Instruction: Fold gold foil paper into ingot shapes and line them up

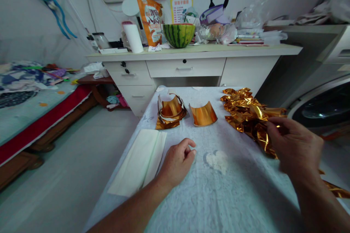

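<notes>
The right hand [298, 145] is at the crumpled, shiny gold foil pieces [240, 107] heaped on the right of the pale, patterned cloth [218, 200]; the step in hand looks like handling this foil, and the next move seems to call for a light pinch on one piece. Its fingers bend close together, but whether they grip foil I cannot tell. The left hand [179, 162] rests loosely curled, thumb apart from forefinger, nothing visible in it. Fingertips hide some foil, and another gold strip [337, 190] is cut off by the right edge
</notes>
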The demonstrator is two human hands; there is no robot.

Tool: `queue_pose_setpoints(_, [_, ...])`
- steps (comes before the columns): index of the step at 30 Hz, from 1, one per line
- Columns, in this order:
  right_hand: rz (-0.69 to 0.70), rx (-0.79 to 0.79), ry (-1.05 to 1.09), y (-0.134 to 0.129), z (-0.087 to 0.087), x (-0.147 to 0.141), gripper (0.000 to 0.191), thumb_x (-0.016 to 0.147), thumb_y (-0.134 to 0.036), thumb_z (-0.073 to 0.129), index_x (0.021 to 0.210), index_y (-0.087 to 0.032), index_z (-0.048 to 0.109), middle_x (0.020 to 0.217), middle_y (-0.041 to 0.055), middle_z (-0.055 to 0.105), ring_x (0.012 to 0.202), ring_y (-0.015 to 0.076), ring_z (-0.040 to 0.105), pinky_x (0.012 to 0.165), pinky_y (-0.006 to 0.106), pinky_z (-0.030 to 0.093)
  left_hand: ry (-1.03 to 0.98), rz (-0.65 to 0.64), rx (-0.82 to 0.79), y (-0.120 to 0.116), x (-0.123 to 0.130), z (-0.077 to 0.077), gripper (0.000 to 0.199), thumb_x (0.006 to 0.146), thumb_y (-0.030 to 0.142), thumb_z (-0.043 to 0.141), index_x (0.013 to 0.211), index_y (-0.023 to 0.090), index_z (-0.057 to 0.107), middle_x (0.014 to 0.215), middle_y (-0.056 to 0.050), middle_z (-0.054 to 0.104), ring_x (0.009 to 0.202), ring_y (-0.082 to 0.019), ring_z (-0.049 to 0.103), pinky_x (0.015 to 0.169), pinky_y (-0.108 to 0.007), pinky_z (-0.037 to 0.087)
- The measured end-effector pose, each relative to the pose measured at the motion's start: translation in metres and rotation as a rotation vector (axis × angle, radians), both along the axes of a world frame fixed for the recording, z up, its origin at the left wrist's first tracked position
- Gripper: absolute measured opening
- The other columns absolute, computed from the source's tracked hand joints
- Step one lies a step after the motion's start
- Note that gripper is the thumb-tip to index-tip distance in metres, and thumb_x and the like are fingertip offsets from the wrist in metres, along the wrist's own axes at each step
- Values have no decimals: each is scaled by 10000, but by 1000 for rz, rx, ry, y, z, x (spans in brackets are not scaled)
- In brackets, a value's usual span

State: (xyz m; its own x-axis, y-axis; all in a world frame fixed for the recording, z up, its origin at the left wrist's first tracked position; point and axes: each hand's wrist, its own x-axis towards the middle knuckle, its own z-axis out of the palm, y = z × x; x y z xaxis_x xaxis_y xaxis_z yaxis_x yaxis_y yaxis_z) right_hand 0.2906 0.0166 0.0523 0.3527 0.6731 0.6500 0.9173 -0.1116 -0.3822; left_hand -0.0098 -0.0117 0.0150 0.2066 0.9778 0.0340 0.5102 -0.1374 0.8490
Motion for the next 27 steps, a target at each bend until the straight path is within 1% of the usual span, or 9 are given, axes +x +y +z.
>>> queue_pose_setpoints(3, [-66, 10, 49, 1, 1, 5, 369, 741, -450, 511, 868, -199, 751, 648, 46, 686, 566, 213, 619, 596, 314, 437, 17, -2, 11, 0, 0, -1, 119, 844, 198, 514, 922, 200, 604, 589, 73, 497, 554, -108, 489, 572, -216, 336])
queue_pose_setpoints(6, [-105, -7, 77, 0, 2, 11, 357, 727, -435, 531, 879, -193, 746, 658, 47, 682, 590, 214, 628, 633, 320, 449, 29, -8, 9, 0, 0, 0, 120, 843, 192, 508, 912, 201, 606, 589, 71, 503, 554, -110, 492, 578, -219, 339])
queue_pose_setpoints(9, [-146, -36, 93, 0, 4, 17, 306, 733, -390, 568, 888, -185, 736, 689, 50, 683, 636, 214, 640, 683, 321, 453, 40, -11, 6, 0, 0, 1, 121, 844, 192, 504, 909, 200, 606, 590, 70, 504, 551, -112, 492, 582, -221, 342])
queue_pose_setpoints(14, [-247, -100, 111, 1, 4, 24, 206, 724, -350, 599, 829, -208, 707, 670, 33, 653, 640, 222, 620, 691, 338, 435, 49, -22, 6, -1, 1, 1, 123, 844, 184, 504, 909, 199, 607, 599, 68, 509, 558, -113, 496, 588, -222, 344])
queue_pose_setpoints(17, [-250, -146, 125, 1, 6, 23, 190, 728, -356, 606, 819, -213, 690, 676, 29, 642, 645, 222, 604, 702, 345, 422, 55, -24, 4, 0, 2, 1, 120, 845, 182, 503, 903, 196, 607, 596, 69, 504, 554, -110, 490, 584, -222, 338])
queue_pose_setpoints(20, [-253, -162, 160, 1, 10, 19, 233, 733, -357, 622, 894, -200, 686, 692, 27, 638, 666, 218, 603, 726, 343, 416, 55, -26, 6, 0, 2, 1, 118, 846, 185, 502, 899, 192, 607, 593, 71, 497, 556, -110, 492, 582, -223, 334])
queue_pose_setpoints(23, [-272, -153, 199, -1, 15, 16, 283, 722, -355, 649, 956, -196, 657, 666, 8, 622, 660, 216, 597, 744, 356, 404, 54, -27, 10, 0, 2, 1, 116, 849, 190, 502, 901, 191, 605, 590, 72, 492, 552, -109, 486, 584, -223, 336])
queue_pose_setpoints(25, [-284, -120, 206, -2, 17, 14, 268, 704, -357, 671, 920, -202, 638, 630, -7, 593, 635, 213, 579, 735, 365, 397, 55, -31, 7, -1, 2, 2, 115, 849, 190, 501, 898, 191, 605, 588, 72, 489, 548, -109, 480, 583, -223, 337])
queue_pose_setpoints(27, [-291, -50, 191, -3, 18, 11, 234, 694, -344, 676, 876, -206, 625, 608, -15, 556, 614, 206, 560, 719, 365, 399, 53, -33, 3, -1, 1, 2, 115, 850, 190, 500, 897, 192, 605, 587, 71, 491, 545, -109, 478, 581, -222, 337])
